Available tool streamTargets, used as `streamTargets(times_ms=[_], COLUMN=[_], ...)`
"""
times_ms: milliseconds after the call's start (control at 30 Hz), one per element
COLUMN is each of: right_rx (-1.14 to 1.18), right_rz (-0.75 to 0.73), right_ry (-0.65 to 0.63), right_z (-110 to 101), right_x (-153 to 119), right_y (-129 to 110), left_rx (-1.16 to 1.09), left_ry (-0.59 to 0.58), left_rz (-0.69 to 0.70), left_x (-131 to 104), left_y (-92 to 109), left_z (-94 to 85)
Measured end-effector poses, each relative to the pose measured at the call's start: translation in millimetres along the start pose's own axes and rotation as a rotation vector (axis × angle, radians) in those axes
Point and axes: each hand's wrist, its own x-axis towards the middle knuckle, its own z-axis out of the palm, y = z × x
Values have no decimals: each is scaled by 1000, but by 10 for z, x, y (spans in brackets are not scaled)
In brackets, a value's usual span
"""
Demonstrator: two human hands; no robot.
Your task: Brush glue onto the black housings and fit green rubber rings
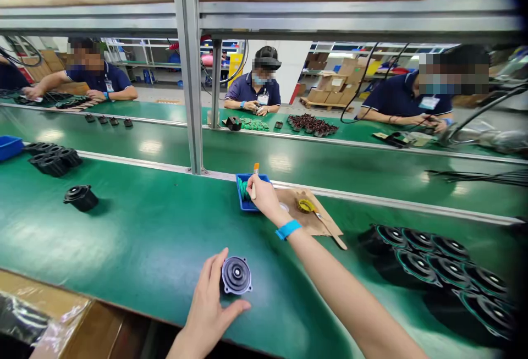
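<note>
My left hand [212,304] curves around a black round housing [236,275] with a pale flange, upright near the front edge of the bench. Its fingers lie along the housing's left side, while the thumb is apart from the flange. Stretched forward, my right hand [264,197] holds a small brush [253,189] with a wooden handle, its orange end pointing up. That hand is over a blue tray [250,209] of green rings [243,188]; whether its fingertips touch a ring is hidden.
Right of the tray, brown cardboard [324,221] carries a yellow-rimmed dish [305,205] and a second brush [332,231]. Several housings with green rings [451,266] stand at right. A lone housing [81,198] and a cluster [53,158] are at left. A metal post [190,73] rises behind; co-workers sit beyond.
</note>
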Motion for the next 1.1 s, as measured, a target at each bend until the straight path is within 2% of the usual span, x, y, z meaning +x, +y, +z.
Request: streamTargets(times_ms=[167, 433, 567, 733, 833, 900, 967, 1100], right_rx=[-111, -226, -174, 5, 349, 541, 600, 622], right_rz=[73, -16, -53, -84, -137, -164, -168, -146], right_ry=[-30, -147, -128, -72, -194, -313, -374, -363], right_z=[-112, -191, -383, -805, -930, -907, -823, -682], right_x=[-20, 26, -48, -469, -826, -1018, -1139, -1230], right_y=[166, 182, 146, -107, -377, -538, -641, -667], left_rx=[-29, -25, -23, -62, -153, -226, -270, -227], left_ry=[-34, -19, 13, 49, 73, 76, 73, 88], left_rz=[-10, -4, 21, 91, 70, 41, 38, 100], left_x=[7, 12, -12, -39, -25, -10, 0, 3], left_y=[-16, -9, 19, 30, 29, 36, 49, 80], left_z=[-3, -26, -58, -109, -111, -108, -111, -143])
